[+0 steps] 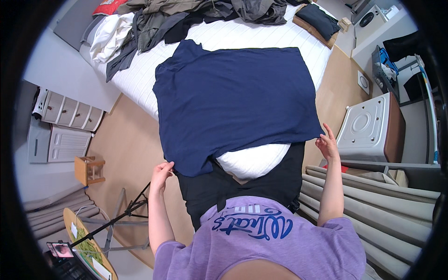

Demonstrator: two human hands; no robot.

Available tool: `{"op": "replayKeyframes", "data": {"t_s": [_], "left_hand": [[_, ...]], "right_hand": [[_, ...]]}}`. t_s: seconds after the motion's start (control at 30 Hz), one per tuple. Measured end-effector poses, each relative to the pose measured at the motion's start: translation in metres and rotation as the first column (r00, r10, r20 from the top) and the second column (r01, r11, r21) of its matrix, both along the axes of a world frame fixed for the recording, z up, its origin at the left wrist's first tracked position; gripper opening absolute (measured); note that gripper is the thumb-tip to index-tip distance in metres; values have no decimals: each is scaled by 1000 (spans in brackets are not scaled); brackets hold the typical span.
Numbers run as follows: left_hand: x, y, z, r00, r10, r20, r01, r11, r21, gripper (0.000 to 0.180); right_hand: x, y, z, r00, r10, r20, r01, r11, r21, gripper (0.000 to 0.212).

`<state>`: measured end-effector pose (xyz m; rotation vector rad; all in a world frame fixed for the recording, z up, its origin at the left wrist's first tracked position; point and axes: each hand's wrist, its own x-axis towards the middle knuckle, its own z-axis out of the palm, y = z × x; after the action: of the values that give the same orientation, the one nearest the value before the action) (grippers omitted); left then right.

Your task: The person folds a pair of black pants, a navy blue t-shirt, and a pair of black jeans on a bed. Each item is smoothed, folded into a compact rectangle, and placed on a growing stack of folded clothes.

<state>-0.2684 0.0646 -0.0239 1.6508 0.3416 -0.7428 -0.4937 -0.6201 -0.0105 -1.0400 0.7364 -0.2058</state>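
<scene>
A navy blue T-shirt [238,93] lies spread sideways over the near end of the bed, its hem to the right and a few soft creases across it. One sleeve hangs at the near left, over my black trousers. The thumb and fingers of my left hand [161,176] are closed on that sleeve's edge. At the hem's near right corner, my right hand [328,146] pinches the cloth between thumb and finger, with other fingers raised. Between the shirt's near edge and my lap, part of the white bedding [255,161] shows.
Piled dark clothes [172,21] and a white garment [112,37] lie on the bed's far side. Folded dark clothing [317,21] rests at the far right corner. A white-topped box [364,123] stands to the right; a black tripod [126,210] and wooden stool [88,170] stand left.
</scene>
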Motion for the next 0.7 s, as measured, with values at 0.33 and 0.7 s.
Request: {"op": "replayKeyframes", "data": {"t_s": [0.33, 0.7], "left_hand": [[11, -47, 28, 946, 164, 280, -123, 979, -159, 68], [50, -14, 25, 957, 219, -189, -282, 559, -780, 23]], "right_hand": [[5, -28, 22, 945, 270, -185, -289, 954, -85, 27], [11, -56, 18, 972, 199, 122, -220, 957, 189, 18]]}}
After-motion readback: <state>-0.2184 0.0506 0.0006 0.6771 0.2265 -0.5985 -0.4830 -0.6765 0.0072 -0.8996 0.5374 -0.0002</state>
